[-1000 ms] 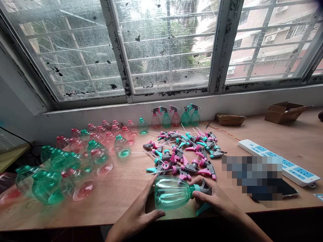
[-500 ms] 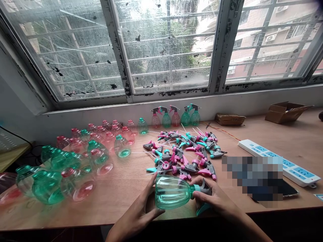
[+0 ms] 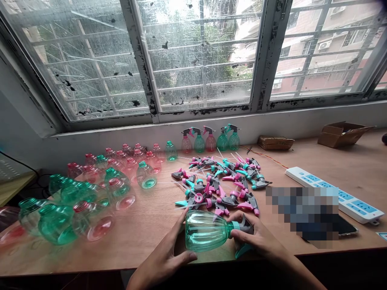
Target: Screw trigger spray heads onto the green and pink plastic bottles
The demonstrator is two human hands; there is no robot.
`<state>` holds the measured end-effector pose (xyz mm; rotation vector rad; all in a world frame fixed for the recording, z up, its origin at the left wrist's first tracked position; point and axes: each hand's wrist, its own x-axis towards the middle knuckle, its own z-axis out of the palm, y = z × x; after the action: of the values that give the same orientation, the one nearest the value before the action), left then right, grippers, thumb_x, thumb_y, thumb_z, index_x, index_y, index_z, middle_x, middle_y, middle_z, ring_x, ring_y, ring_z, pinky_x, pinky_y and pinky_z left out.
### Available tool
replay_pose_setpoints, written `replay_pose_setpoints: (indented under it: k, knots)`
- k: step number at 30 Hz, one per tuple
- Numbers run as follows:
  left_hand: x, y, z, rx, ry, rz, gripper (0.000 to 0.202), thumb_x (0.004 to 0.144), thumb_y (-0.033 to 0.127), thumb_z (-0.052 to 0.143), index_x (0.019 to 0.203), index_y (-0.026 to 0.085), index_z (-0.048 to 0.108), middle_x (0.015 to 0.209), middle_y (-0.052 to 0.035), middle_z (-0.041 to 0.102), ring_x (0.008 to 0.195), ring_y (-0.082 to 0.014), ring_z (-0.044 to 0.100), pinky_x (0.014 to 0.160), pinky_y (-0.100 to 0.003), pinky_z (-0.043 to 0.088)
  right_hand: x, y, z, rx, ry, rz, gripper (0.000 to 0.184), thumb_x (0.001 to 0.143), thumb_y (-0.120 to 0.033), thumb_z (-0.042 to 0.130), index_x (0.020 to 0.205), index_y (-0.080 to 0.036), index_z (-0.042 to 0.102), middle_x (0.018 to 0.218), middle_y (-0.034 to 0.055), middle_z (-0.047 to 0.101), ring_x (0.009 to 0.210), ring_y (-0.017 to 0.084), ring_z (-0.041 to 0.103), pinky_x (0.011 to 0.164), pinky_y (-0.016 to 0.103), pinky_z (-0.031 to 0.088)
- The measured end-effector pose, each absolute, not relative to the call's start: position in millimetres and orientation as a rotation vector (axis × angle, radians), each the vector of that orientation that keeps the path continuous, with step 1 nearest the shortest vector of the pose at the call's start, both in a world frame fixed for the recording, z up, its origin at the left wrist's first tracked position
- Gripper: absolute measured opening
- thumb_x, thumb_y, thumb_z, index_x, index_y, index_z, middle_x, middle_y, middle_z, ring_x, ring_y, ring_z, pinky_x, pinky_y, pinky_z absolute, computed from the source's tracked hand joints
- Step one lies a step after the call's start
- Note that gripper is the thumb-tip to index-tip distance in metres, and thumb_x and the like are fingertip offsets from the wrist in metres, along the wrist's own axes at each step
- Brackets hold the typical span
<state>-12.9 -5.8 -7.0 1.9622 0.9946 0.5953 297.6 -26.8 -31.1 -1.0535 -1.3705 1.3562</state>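
Observation:
A clear green spray bottle (image 3: 205,231) lies on its side at the near edge of the wooden table (image 3: 145,225). My left hand (image 3: 165,257) wraps round its base end. My right hand (image 3: 260,237) grips the grey and teal trigger head (image 3: 244,229) fitted at its neck. Just beyond the bottle lies a heap of loose pink, teal and grey trigger heads (image 3: 220,183).
Several empty green and pink bottles (image 3: 90,189) lie at the left. Several finished spray bottles (image 3: 210,141) stand by the wall under the window. A white power strip (image 3: 332,193), a phone (image 3: 344,227) and cardboard boxes (image 3: 341,133) are at the right.
The green bottle shifted very slightly between my hands. Nothing else has moved.

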Motion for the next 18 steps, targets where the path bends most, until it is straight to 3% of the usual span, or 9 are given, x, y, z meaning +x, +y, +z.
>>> replay_pose_setpoints:
  k: [4, 9, 13, 18]
  knots:
    - [-12.2, -5.8, -8.6, 1.952, 0.995, 0.591, 0.100, 0.087, 0.018, 0.071, 0.160, 0.040, 0.007, 0.171, 0.0030, 0.013, 0.155, -0.0310, 0.019, 0.127, -0.048, 0.022, 298.1, -26.0, -32.5, -1.058, -1.381, 1.348, 0.036, 0.083, -0.042, 0.079, 0.105, -0.018, 0.065, 0.070, -0.0051, 0.056, 0.063, 0.014, 0.052, 0.059, 0.025, 0.037]
    - [-11.2, -6.2, -9.4, 1.951, 0.921, 0.608, 0.093, 0.094, 0.017, 0.063, 0.159, 0.044, 0.002, 0.170, 0.0057, 0.016, 0.154, -0.0280, 0.025, 0.126, -0.045, 0.025, 297.7, -26.7, -28.2, -1.069, -1.389, 1.344, 0.035, 0.083, -0.043, 0.079, 0.104, -0.019, 0.066, 0.074, -0.0040, 0.057, 0.065, 0.015, 0.051, 0.059, 0.025, 0.037]
    - [-9.1, -7.9, -4.7, 1.934, 0.879, 0.589, 0.091, 0.096, 0.019, 0.059, 0.159, 0.041, -0.002, 0.171, 0.0044, 0.008, 0.155, -0.0287, 0.021, 0.126, -0.045, 0.025, 297.7, -27.2, -27.1, -1.068, -1.399, 1.332, 0.034, 0.082, -0.042, 0.080, 0.102, -0.019, 0.066, 0.079, -0.0022, 0.059, 0.068, 0.015, 0.051, 0.060, 0.026, 0.038]
    - [-6.7, -10.0, 1.0, 1.909, 0.893, 0.579, 0.105, 0.086, 0.011, 0.067, 0.161, 0.033, -0.003, 0.171, -0.0009, 0.008, 0.156, -0.0305, 0.013, 0.128, -0.046, 0.019, 298.5, -27.2, -29.9, -1.081, -1.389, 1.345, 0.037, 0.083, -0.044, 0.078, 0.105, -0.018, 0.064, 0.072, -0.0043, 0.057, 0.064, 0.015, 0.052, 0.060, 0.026, 0.038]
